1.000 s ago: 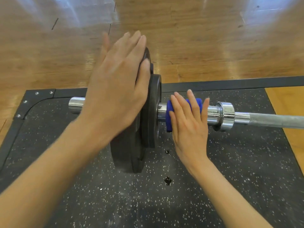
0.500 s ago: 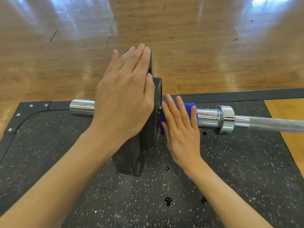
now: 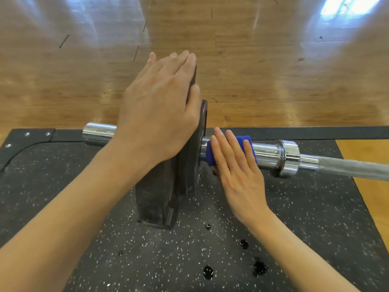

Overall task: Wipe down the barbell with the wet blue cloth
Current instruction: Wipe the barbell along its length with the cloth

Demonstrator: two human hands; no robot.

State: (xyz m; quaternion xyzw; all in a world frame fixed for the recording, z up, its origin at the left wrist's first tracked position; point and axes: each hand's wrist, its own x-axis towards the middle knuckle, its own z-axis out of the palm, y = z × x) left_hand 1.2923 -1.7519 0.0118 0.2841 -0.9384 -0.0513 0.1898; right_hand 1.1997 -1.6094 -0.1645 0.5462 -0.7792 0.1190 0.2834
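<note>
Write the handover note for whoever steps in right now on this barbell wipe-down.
Left hand: flat, fingers straight, pressed on the outer face of the black weight plates, steadying them.
Right hand: fingers straight, pressing the blue cloth onto the chrome sleeve, right beside the plates.
The barbell lies on the speckled rubber mat; dark wet drops sit on the mat below.
Done: cannot tell how much is wiped.
Left, by my judgement: the sleeve, the collar, the knurled shaft and the far end.
</note>
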